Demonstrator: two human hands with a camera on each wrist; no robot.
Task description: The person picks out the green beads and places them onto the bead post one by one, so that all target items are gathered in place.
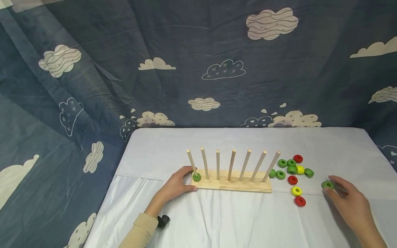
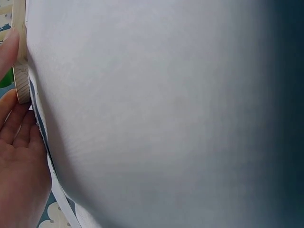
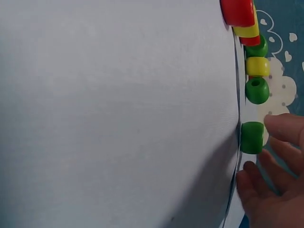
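My left hand (image 1: 175, 186) grips the left end of a wooden peg board (image 1: 242, 186), thumb along the front edge and fingers behind. In the left wrist view, the board's end (image 2: 22, 83) sits between thumb and fingers. Several upright wooden pegs (image 1: 218, 165) stand in a row on the board. A green bead (image 1: 196, 177) rests at the foot of the leftmost peg. Far to the right, my right hand (image 1: 353, 201) reaches round a single green bead (image 1: 327, 185). The right wrist view shows that bead (image 3: 252, 137) on the cloth, thumb and fingertips spread close beside it.
Between the board and my right hand lie loose green beads (image 1: 282, 163), red beads (image 1: 299, 201) and yellow beads (image 1: 296, 191). A white cloth (image 1: 248, 220) covers the table. Behind it hangs a dark blue curtain (image 1: 186, 41) with clouds. A small black device (image 1: 163, 221) shows at my left wrist.
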